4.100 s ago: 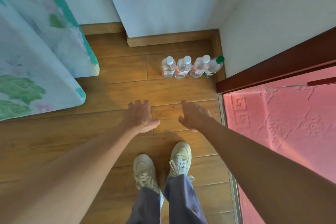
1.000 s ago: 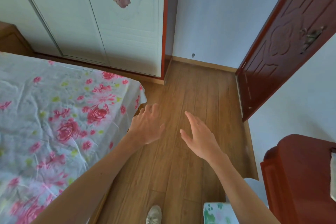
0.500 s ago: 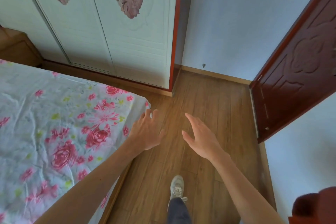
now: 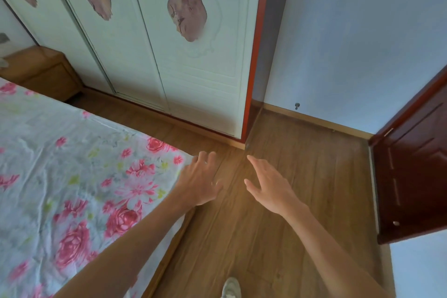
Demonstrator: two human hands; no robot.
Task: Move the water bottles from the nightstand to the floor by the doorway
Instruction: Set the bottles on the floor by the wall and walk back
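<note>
No water bottle shows in the head view now. A wooden nightstand (image 4: 41,70) stands at the far left, beyond the bed; its visible top carries no bottle. My left hand (image 4: 198,181) is stretched forward over the corner of the bed, fingers apart, holding nothing. My right hand (image 4: 268,186) is out beside it over the wooden floor (image 4: 302,176), palm turned inward, also holding nothing. The two hands are about a hand's width apart.
A bed with a rose-patterned sheet (image 4: 72,176) fills the left side. White wardrobe doors (image 4: 169,55) line the back wall. An open dark red door (image 4: 411,172) stands at the right. One shoe (image 4: 231,288) shows at the bottom edge.
The view has turned from the row of bottles on the floor by the doorway to the bedroom, then advanced along the bed toward the wardrobe. Both hands stay open and held forward.
</note>
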